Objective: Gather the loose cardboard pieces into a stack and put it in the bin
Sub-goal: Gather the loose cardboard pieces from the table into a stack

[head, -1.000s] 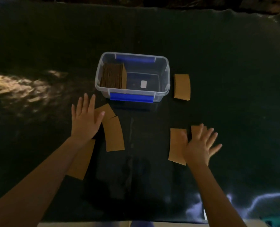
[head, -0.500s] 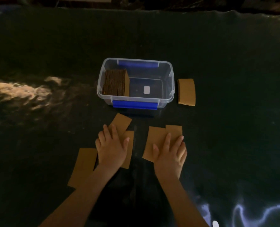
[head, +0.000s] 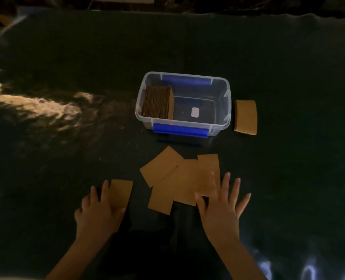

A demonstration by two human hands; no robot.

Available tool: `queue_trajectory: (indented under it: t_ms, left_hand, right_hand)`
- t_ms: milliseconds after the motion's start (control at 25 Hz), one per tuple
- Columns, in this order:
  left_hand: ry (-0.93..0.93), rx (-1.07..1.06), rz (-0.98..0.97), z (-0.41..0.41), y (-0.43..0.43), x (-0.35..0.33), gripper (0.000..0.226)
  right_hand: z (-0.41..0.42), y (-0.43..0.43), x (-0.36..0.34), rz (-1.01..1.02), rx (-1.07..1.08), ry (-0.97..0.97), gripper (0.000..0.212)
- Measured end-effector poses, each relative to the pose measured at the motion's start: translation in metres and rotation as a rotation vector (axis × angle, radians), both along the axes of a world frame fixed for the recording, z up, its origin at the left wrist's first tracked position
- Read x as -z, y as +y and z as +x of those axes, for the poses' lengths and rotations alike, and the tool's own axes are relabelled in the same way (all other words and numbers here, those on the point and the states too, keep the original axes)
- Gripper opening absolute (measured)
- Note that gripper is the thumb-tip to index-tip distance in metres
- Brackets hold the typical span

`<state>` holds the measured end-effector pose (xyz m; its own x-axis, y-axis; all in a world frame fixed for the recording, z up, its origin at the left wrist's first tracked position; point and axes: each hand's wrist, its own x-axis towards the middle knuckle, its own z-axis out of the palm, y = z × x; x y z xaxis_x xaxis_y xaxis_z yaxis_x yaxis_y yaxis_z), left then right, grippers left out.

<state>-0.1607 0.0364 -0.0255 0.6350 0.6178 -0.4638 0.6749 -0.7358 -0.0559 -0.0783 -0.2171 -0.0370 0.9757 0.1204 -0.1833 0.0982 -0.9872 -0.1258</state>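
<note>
gathering step, judged about midway. the left hand point(head: 99, 211) lies flat and open on a single cardboard piece point(head: 121, 191); the right hand point(head: 221, 207), fingers spread, presses the edge of four overlapping cardboard pieces point(head: 179, 178) on the dark counter point(head: 66, 158). one further piece point(head: 245, 117) lies just beside the clear bin point(head: 227, 106), which already holds an upright cardboard stack point(head: 157, 102). the next move likely calls for sliding the left piece into the cluster and squaring the edges.
</note>
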Motion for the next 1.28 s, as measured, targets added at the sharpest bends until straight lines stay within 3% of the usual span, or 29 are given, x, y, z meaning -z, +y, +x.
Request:
queue_trajectory:
  t_ms: [120, 240, 320, 440, 560, 680, 800, 920, 1000, 1120, 1280]
  left_hand:
    - [-0.088, -0.086, -0.095, 0.003, -0.014, -0.006, 0.095]
    - [-0.13, -0.303, -0.222, 0.013, -0.007, -0.008, 0.093]
    - [-0.203, -0.406, -0.326, 0.014, 0.001, -0.011, 0.069]
    - [-0.357, -0.399, -0.431, 0.023, 0.002, -0.025, 0.028]
    - [-0.387, -0.401, -0.716, 0.062, -0.022, -0.034, 0.011]
    - [-0.358, -0.192, -0.671, 0.101, -0.059, -0.016, 0.014]
    - [-0.474, -0.025, -0.366, 0.107, -0.071, 0.005, 0.039]
    - [-0.443, 0.125, -0.102, 0.097, -0.066, 0.015, 0.067]
    - [-0.364, 0.136, -0.097, 0.097, -0.066, 0.017, 0.077]
    - [-0.2, -0.009, -0.203, 0.103, -0.063, 0.012, 0.088]
    - [-0.052, -0.003, -0.281, 0.105, -0.059, 0.012, 0.084]
  right_hand:
    - [-0.006, 0.016, -0.003, -0.051, -0.086, 0.063, 0.075]
    - [-0.009, 0.034, -0.003, -0.049, -0.128, 0.091, 0.076]
    - [-0.012, 0.036, -0.003, -0.046, -0.145, 0.097, 0.076]
    - [-0.009, 0.023, -0.003, 0.019, -0.094, 0.08, 0.076]
    - [-0.002, 0.005, 0.001, 0.072, -0.018, 0.075, 0.082]
    - [0.008, 0.001, 0.0, 0.108, 0.046, 0.057, 0.083]
    - [0.015, 0.004, -0.003, 0.151, 0.086, 0.065, 0.061]
    - [0.018, 0.005, -0.001, 0.159, 0.104, 0.087, 0.05]
    - [0.02, 0.008, -0.002, 0.182, 0.116, 0.094, 0.048]
    - [0.016, 0.014, -0.001, 0.17, 0.104, 0.115, 0.048]
    - [0.027, 0.018, -0.005, 0.178, 0.24, 0.12, 0.06]
